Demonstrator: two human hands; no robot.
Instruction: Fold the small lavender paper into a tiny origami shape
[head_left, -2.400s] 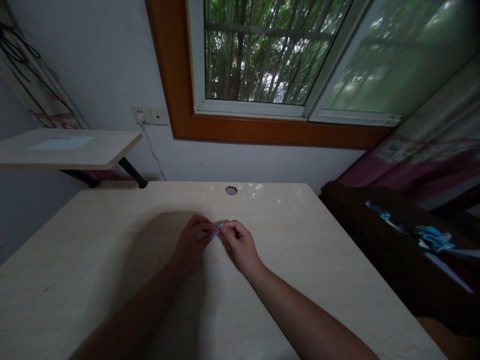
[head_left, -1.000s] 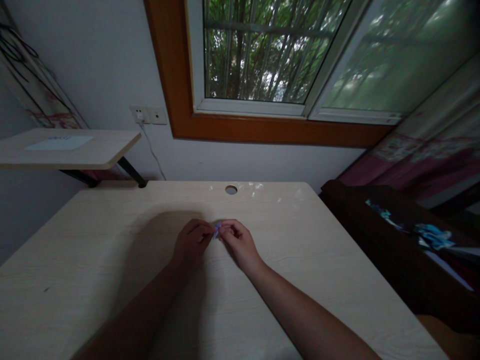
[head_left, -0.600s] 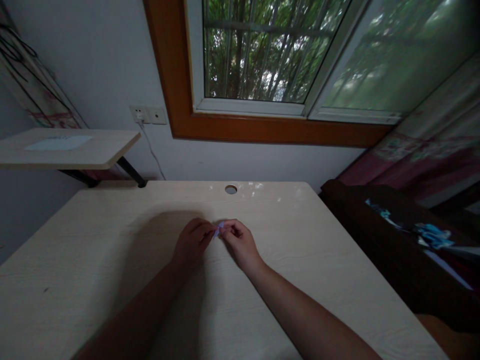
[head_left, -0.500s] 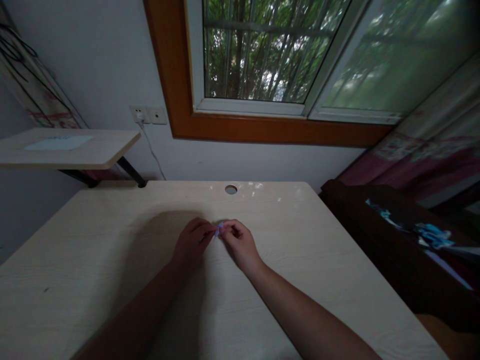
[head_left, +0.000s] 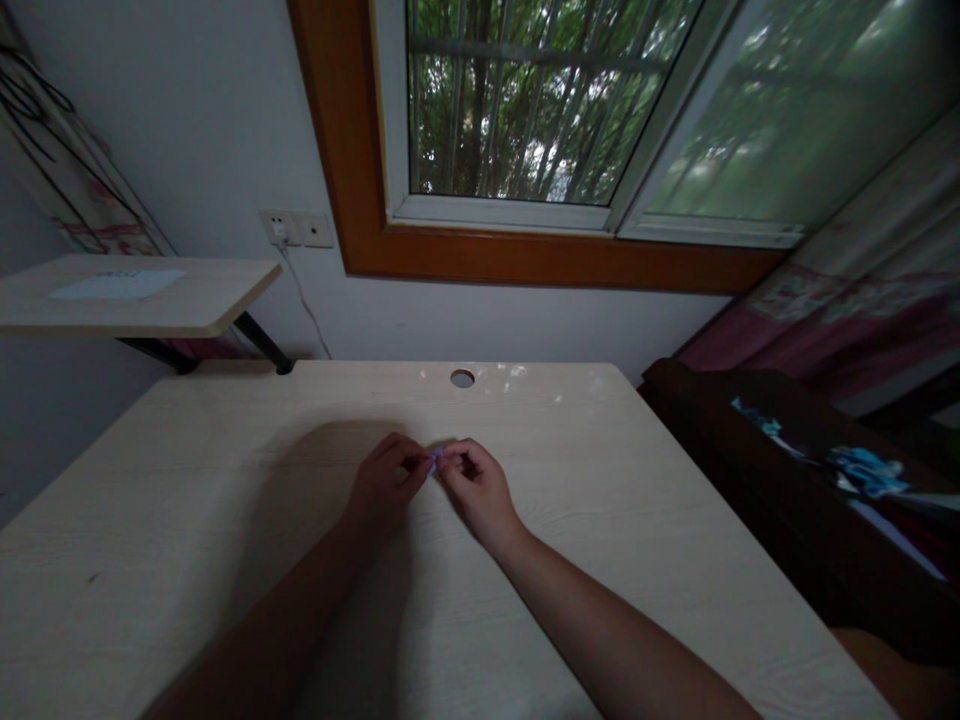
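My left hand (head_left: 384, 482) and my right hand (head_left: 475, 485) meet over the middle of a pale wooden desk (head_left: 187, 520). Between their fingertips sits a tiny light purple piece of folded paper (head_left: 436, 457). Both hands pinch it, fingers curled and pressed together. Most of the paper is hidden by the fingers, so its shape is unclear. Both forearms rest low over the desk top.
A round cable hole (head_left: 462, 378) sits near the desk's far edge. A raised side shelf (head_left: 135, 295) with a white sheet is at the left. A wall socket (head_left: 296, 229) and a window (head_left: 525, 110) are behind. A dark bed frame (head_left: 787, 480) stands at the right.
The hands have stayed in place on the desk, with only small finger shifts on the purple paper. Less of the paper shows now than 2.4 s ago.
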